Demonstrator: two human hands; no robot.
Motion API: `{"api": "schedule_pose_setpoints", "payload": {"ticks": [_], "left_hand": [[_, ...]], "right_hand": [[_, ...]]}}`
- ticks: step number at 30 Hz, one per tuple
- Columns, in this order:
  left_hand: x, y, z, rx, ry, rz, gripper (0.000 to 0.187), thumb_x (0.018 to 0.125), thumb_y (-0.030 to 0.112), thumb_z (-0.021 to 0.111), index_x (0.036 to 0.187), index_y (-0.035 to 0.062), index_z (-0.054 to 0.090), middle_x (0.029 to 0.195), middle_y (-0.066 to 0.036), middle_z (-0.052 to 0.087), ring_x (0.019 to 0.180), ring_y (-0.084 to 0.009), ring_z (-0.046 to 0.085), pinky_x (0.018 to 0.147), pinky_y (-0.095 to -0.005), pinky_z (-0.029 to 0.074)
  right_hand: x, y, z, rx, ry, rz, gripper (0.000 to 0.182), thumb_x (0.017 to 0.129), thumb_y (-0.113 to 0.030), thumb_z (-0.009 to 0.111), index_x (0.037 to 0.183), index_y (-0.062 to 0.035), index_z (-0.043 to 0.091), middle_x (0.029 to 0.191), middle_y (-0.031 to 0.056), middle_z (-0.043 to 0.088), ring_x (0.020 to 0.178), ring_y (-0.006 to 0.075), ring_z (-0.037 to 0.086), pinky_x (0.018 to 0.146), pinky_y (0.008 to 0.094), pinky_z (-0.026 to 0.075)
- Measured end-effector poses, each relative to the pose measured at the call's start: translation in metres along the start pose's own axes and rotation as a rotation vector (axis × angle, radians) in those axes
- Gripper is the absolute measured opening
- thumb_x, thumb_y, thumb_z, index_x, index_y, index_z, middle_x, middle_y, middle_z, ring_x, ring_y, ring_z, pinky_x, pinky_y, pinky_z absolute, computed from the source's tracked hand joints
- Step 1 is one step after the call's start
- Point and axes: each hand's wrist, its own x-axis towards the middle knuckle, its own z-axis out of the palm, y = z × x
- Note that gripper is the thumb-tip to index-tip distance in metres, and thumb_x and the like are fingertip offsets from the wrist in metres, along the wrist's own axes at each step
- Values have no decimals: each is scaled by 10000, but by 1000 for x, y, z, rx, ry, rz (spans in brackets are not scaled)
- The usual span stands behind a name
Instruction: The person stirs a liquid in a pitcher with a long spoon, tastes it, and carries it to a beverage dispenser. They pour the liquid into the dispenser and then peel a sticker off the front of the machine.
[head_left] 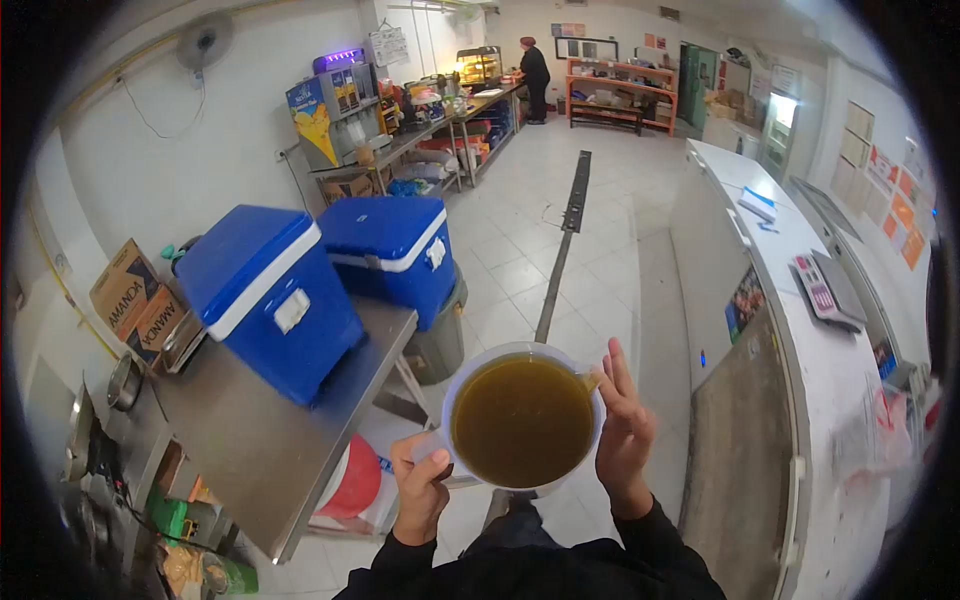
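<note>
A pale plastic jug (480, 360) full of brownish liquid (523, 422) is held level in front of my body. My left hand (420, 482) is closed around its handle, thumb on top. On the opposite side, my right hand (626, 430) rests against the jug's wall near the spout, with fingers stretched upward and not wrapped around it. The hidden side of the jug keeps me from seeing where the right thumb lies.
Two blue coolers (262, 300) are on my left, one on a steel table (270, 450). A red bucket (355, 480) sits below. To the right, a white chest freezer (770, 300) carries a scale (828, 290). A person (535, 78) stands at the far counter.
</note>
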Motion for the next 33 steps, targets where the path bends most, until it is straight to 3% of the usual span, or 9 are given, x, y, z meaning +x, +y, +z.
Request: {"api": "schedule_pose_setpoints", "payload": {"ticks": [2,5,12,15,20,24,27,30,33], "left_hand": [[62,-20,17,10,68,2,224,643,171,625,546,49,465,505,51,356,419,-49,293,405,-218,175],[158,-52,24,4,-18,18,224,640,177,634,557,42,475,507,51,364,423,-48,300,403,-218,180],[370,-120,66,-39,183,71,215,639,155,630,554,30,478,505,41,368,428,-46,307,400,-220,185],[464,-152,67,-12,76,73,230,637,171,633,555,14,485,497,46,372,429,-42,313,402,-215,186],[604,-196,95,19,299,152,252,637,198,639,554,8,496,503,36,416,428,-39,320,411,-217,193],[714,-232,92,-15,303,228,242,638,159,639,516,29,475,493,43,398,426,-36,299,412,-226,170],[793,-252,91,3,374,220,253,645,158,636,508,36,461,487,47,380,425,-35,288,414,-227,155],[873,-272,82,-5,380,222,262,653,165,633,507,37,458,490,48,378,436,-36,298,423,-223,164],[956,-290,68,32,359,221,268,662,167,628,504,41,452,496,48,377,449,-38,310,432,-223,178]], "right_hand": [[55,43,-5,5,-6,-11,605,821,-432,251,1041,43,555,1350,210,193,1267,335,145,1026,433,56],[138,100,-9,-91,8,-56,646,844,-486,237,1056,42,543,1340,235,199,1184,325,315,964,393,220],[338,233,-5,-62,-55,-52,673,844,-510,250,1027,62,554,1326,235,243,1212,322,275,944,401,255],[417,303,-7,-75,-84,-43,699,843,-534,240,1028,63,553,1318,234,259,1199,308,302,927,400,285],[550,406,6,5,-144,19,674,837,-529,265,1029,47,559,1314,220,282,1192,306,314,948,406,248],[652,487,28,115,-189,65,662,836,-522,288,1014,51,566,1316,228,271,1206,323,282,952,424,244],[720,551,46,289,-285,173,596,805,-449,283,1009,25,580,1378,173,147,1286,308,40,1022,430,34],[788,610,67,249,-305,137,646,828,-496,326,996,83,561,1329,251,218,1230,325,232,971,442,196],[854,668,91,294,-316,138,621,824,-474,346,997,83,560,1331,252,213,1233,323,225,976,441,183]]}}
